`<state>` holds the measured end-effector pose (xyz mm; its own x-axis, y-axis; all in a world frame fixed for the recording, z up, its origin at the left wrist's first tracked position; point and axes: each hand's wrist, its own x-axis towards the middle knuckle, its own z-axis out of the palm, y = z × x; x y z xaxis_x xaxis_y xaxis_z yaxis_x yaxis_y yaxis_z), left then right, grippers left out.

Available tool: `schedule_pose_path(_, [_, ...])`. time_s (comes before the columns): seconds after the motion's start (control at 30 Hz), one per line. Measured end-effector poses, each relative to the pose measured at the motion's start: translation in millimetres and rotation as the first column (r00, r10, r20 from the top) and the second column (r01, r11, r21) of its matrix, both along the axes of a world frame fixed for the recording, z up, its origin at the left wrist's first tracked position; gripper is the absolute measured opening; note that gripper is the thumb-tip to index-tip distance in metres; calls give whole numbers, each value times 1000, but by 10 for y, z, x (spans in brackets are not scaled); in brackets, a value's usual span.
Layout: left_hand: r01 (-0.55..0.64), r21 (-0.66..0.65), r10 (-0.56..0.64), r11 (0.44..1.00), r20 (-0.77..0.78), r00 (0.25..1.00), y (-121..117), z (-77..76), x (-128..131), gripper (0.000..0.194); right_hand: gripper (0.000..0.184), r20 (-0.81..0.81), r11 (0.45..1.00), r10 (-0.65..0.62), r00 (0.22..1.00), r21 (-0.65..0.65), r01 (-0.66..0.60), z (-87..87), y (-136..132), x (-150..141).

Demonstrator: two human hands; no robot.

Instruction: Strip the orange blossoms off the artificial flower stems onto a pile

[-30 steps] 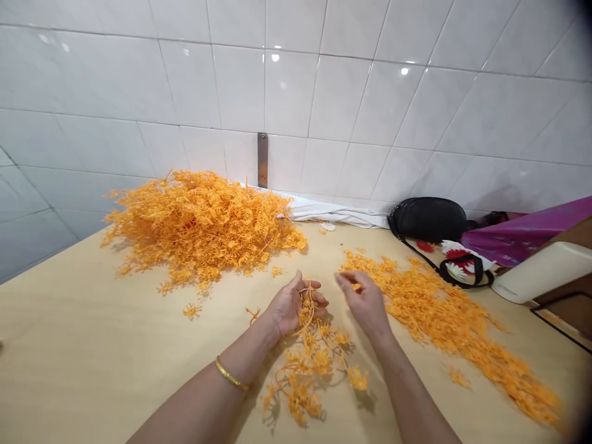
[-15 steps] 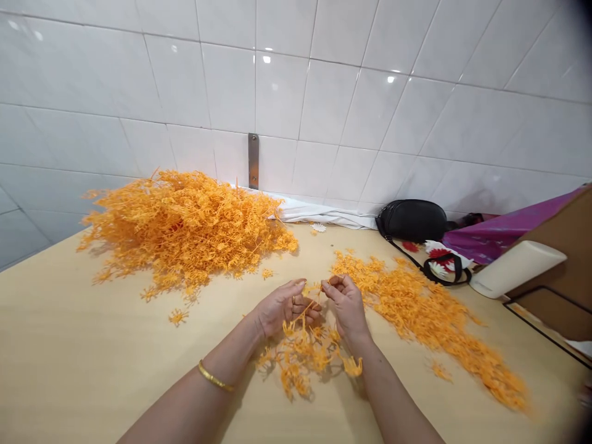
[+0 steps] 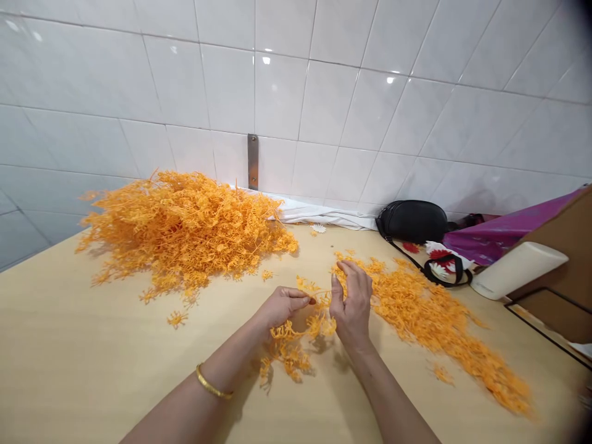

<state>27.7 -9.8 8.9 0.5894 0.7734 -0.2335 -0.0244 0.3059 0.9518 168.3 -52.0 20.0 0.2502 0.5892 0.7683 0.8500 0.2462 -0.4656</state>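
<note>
In the middle of the table, my left hand (image 3: 283, 307) pinches a stem of an orange artificial flower spray (image 3: 290, 354) between thumb and fingers. The spray's spidery blossoms hang below and to the right of those fingertips. My right hand (image 3: 354, 305) stands just right of the spray, thumb and fingers apart and curved, with nothing visible between them. Some blossoms are beside its thumb; whether they touch it I cannot tell. At the back left lies a big heap of orange artificial sprays (image 3: 185, 228). A long band of loose orange blossoms (image 3: 420, 308) spreads beyond my right hand.
Single orange blossoms (image 3: 177, 319) lie scattered on the pale table (image 3: 92, 370). At the right are a black bag (image 3: 414, 221) with its strap, red and white flowers (image 3: 439, 262), a cream bottle (image 3: 518, 269) and a cardboard box (image 3: 562, 265). A tiled wall (image 3: 282, 92) borders the back.
My right hand has shifted slightly right and its pinching fingers have parted. My left hand has turned from a half-open palm to a pinch on the stem, and the spray has swung around.
</note>
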Motion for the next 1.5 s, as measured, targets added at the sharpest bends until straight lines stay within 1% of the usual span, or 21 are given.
schedule_pose_path(0.1, [-21,34,22,999,-34,999,-4,-9,-1,46,27,23,976,109,994,-192,-102,-27,18,28])
schedule_pose_path(0.17, [-54,59,57,997,-42,998,-13,0,0,42,27,-91,924,173,981,-330,-194,-60,25,38])
schedule_pose_path(0.23, [-74,77,78,994,-52,996,-27,17,2,38,27,-247,873,211,946,-387,-295,-78,18,30])
schedule_pose_path(0.4, [-165,83,164,983,19,986,-57,18,21,30,24,-491,833,261,831,-320,-451,-59,-35,-68])
schedule_pose_path(0.47, [-197,58,194,979,47,980,-60,4,29,27,26,-568,798,287,771,-304,-520,-48,-47,-113])
schedule_pose_path(0.53, [-198,33,195,980,72,978,-66,2,36,25,33,-674,735,291,679,-297,-610,-44,-48,-138])
schedule_pose_path(0.6, [-203,38,199,978,96,975,-81,22,42,23,42,-793,668,261,551,-263,-696,-48,-38,-137])
schedule_pose_path(0.7, [-153,100,142,983,103,984,-119,81,47,17,44,-907,611,183,379,-197,-766,-52,-23,-102])
schedule_pose_path(0.73, [-127,123,116,984,96,989,-131,101,46,15,42,-918,596,174,357,-191,-780,-49,-21,-90])
schedule_pose_path(0.8, [-93,137,84,986,72,994,-146,127,43,13,34,-902,576,206,381,-203,-792,-31,-23,-79])
schedule_pose_path(0.87, [-77,118,70,990,61,996,-146,131,39,15,26,-846,598,287,450,-208,-774,-7,-27,-91])
schedule_pose_path(0.97, [-48,104,38,993,96,995,-127,109,37,26,24,-775,682,366,515,-153,-716,0,-15,-132])
schedule_pose_path(1.03, [-25,105,14,994,107,994,-115,88,36,33,25,-782,735,349,517,-113,-668,-28,13,-135])
schedule_pose_path(1.13, [43,92,-50,995,76,996,-104,49,28,40,25,-816,842,251,521,-82,-534,-90,73,-6])
schedule_pose_path(1.2, [89,97,-95,991,57,994,-99,20,17,40,23,-859,930,146,490,-49,-364,-107,108,188])
schedule_pose_path(1.23, [97,100,-103,990,51,993,-96,7,11,40,22,-887,966,98,451,-23,-256,-103,120,302])
schedule_pose_path(1.3, [83,88,-88,993,49,995,-89,-12,-2,40,21,-931,998,36,363,19,-53,-76,130,505])
schedule_pose_path(1.33, [75,75,-78,994,48,996,-84,-17,-8,40,20,-936,999,35,350,31,-17,-57,128,568])
schedule_pose_path(1.37, [75,63,-78,995,45,996,-80,-17,-14,40,19,-933,999,40,357,25,-45,-39,120,594])
schedule_pose_path(1.43, [111,53,-113,992,37,993,-69,-10,-25,39,24,-917,975,75,393,-15,-222,-6,94,532])
schedule_pose_path(1.5, [159,50,-161,986,35,986,-57,0,-35,38,32,-912,898,135,388,-52,-436,21,57,371])
